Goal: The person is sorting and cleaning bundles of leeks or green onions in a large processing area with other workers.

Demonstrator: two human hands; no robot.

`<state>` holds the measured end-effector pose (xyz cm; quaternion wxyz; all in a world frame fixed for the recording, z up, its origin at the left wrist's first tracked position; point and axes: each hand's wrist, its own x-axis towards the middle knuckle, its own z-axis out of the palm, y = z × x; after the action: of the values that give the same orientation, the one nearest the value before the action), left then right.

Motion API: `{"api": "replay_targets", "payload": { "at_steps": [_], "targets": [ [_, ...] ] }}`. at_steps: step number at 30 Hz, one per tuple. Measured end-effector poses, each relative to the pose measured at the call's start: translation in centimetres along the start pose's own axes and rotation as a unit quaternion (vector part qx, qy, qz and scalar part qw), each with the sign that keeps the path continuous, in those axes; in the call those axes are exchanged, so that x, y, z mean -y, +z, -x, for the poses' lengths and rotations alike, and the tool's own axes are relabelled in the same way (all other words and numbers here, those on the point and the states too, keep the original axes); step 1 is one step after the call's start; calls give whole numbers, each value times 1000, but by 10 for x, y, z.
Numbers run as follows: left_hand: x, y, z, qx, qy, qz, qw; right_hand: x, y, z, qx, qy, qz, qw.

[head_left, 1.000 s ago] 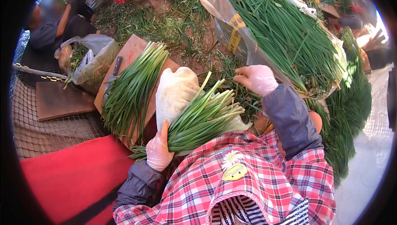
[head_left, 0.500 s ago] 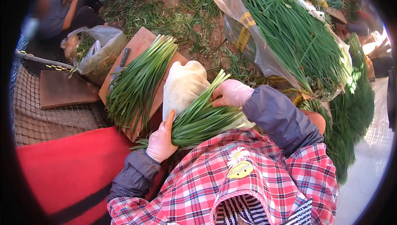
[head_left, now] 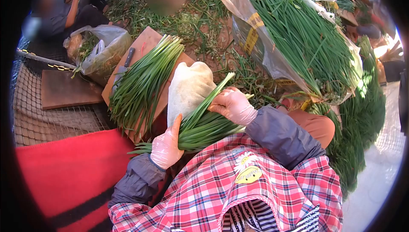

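Observation:
A bunch of green chives (head_left: 204,132) lies across my lap, its pale ends pointing up and to the right. My left hand (head_left: 167,147) grips the leafy end, thumb raised along the stalks. My right hand (head_left: 233,105), in a thin clear glove like the left, has its fingers closed in a pinch on stalks near the pale ends. Under the bunch a cream cloth (head_left: 190,85) covers my knee. To the left, a larger pile of chives (head_left: 147,80) rests on a wooden board (head_left: 147,40), beside a knife (head_left: 129,57).
A big plastic bag (head_left: 264,40) of long chives stands at upper right, with more loose chives (head_left: 355,117) along the right. A clear bag (head_left: 106,48) and a brown board (head_left: 70,88) lie left. Leaf scraps cover the ground. Another person (head_left: 53,19) sits at upper left.
My right hand has shifted slightly down and left along the stalks, and its sleeve has moved left, uncovering more of my right knee. My left hand keeps its hold.

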<state>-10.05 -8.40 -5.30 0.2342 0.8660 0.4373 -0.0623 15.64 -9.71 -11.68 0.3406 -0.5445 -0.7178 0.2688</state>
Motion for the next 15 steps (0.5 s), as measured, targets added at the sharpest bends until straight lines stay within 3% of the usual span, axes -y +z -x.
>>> {"api": "replay_targets", "payload": {
  "at_steps": [1,3,5,7,8,9,10,11,12,13,15],
  "targets": [
    [-1,-2,0,17,-23,10,1000,5,-7,0,4,69,-136,988],
    [-4,-7,-2,48,-68,31,996,19,-33,-5,10,199,-394,897],
    [3,-3,-2,51,-57,61,995,31,-89,-7,-73,156,-329,928],
    [13,0,-1,51,-50,130,989,-8,-122,9,-112,37,-508,853],
    [18,3,-1,50,-47,183,981,-30,-137,19,-67,110,-498,857],
    [26,8,0,50,-44,235,970,-47,-142,28,-22,182,-485,855],
    [40,26,1,29,-34,356,933,-54,-132,30,38,265,-161,950],
    [36,21,-1,61,-56,433,898,-34,-125,32,83,318,144,933],
    [30,14,-3,92,-78,505,855,-35,-114,40,39,323,-64,943],
    [24,8,-5,122,-102,574,803,-43,-101,45,-5,310,-270,912],
    [22,2,-3,166,-147,628,746,-42,-73,36,16,213,-400,891]
  ]
}}
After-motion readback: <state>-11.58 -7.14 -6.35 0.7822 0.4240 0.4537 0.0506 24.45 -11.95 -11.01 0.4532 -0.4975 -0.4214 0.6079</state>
